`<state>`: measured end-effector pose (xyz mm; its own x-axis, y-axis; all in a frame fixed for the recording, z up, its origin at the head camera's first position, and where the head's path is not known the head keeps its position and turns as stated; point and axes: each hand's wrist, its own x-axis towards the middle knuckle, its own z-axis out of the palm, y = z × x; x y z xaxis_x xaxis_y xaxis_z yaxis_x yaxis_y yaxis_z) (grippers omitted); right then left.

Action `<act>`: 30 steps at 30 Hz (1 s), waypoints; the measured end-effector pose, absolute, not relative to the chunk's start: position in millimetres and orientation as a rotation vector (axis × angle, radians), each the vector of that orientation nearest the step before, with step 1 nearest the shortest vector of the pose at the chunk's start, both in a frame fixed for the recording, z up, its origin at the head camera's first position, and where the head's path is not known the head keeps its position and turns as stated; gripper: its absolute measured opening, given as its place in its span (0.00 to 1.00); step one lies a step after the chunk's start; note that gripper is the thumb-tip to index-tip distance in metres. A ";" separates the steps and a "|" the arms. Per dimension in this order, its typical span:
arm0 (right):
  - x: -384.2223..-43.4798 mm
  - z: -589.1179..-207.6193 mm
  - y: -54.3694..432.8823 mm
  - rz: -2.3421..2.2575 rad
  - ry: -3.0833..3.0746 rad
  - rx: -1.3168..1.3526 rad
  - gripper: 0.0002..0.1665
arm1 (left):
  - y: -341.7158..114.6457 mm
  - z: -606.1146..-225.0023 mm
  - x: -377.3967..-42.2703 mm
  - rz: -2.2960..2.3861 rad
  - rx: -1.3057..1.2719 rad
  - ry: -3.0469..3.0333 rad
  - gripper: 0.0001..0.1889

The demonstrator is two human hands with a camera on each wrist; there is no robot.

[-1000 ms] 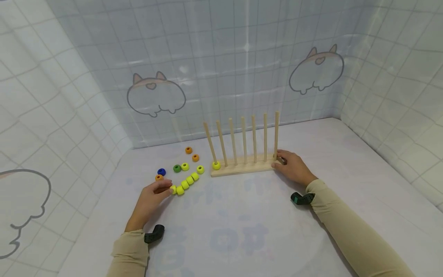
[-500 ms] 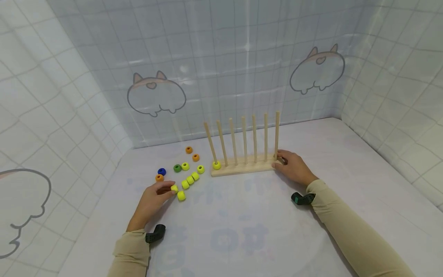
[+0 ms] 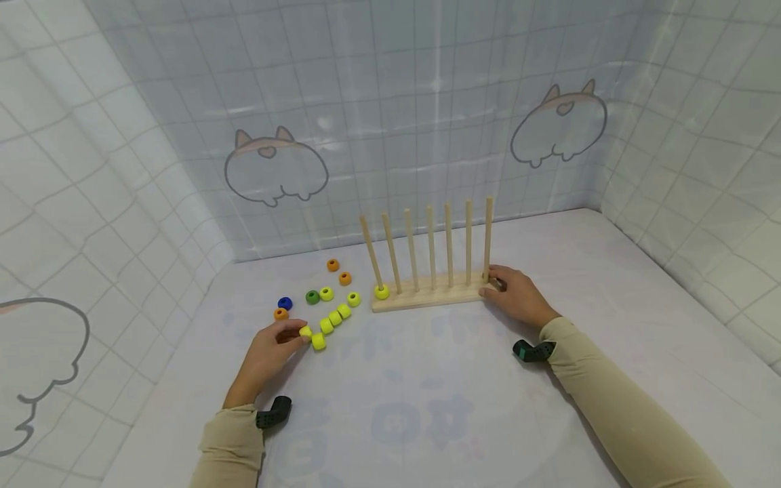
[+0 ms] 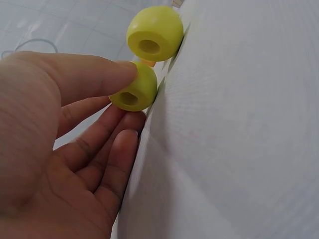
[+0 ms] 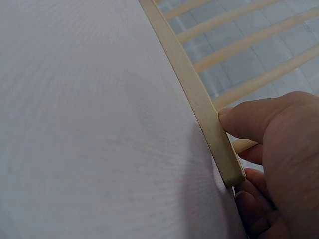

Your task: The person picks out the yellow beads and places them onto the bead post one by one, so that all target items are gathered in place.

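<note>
My left hand (image 3: 266, 352) pinches a yellow bead (image 3: 306, 332) between thumb and fingers, at the table surface. In the left wrist view the bead's hole (image 4: 128, 98) faces the camera. Right beside it lies a second yellow bead (image 3: 318, 341), set slightly apart from a short row of yellow beads (image 3: 335, 318). A wooden peg rack (image 3: 436, 295) stands right of the beads, with one yellow bead (image 3: 381, 291) at the foot of its leftmost peg. My right hand (image 3: 518, 295) grips the rack's right end, thumb on the front edge (image 5: 222, 142) of the base in the right wrist view.
Behind the row lie loose yellow beads (image 3: 326, 293), a green bead (image 3: 312, 297), a blue bead (image 3: 285, 303) and orange beads (image 3: 344, 278). One orange bead (image 3: 281, 314) is close to my left fingertips. The tiled-pattern backdrop (image 3: 390, 135) rises behind the table (image 3: 390, 379).
My left hand has shifted slightly right with its bead. The neighbouring yellow bead has come away from the row, towards me, then slid slightly back. My right hand and the rack stay put.
</note>
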<state>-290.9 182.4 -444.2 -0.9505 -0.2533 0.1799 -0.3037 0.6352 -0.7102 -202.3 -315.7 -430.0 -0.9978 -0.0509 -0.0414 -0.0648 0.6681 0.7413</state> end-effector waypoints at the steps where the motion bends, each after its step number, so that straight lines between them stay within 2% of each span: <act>1: -290.9 -444.3 182.3 1.229 -2.782 0.475 0.30 | -315.8 -430.0 -202.2 1.273 -0.097 2.853 0.22; 30: -292.2 -448.1 183.2 1.221 -2.764 0.489 0.29 | -316.2 -427.6 -201.8 1.403 -0.209 2.818 0.24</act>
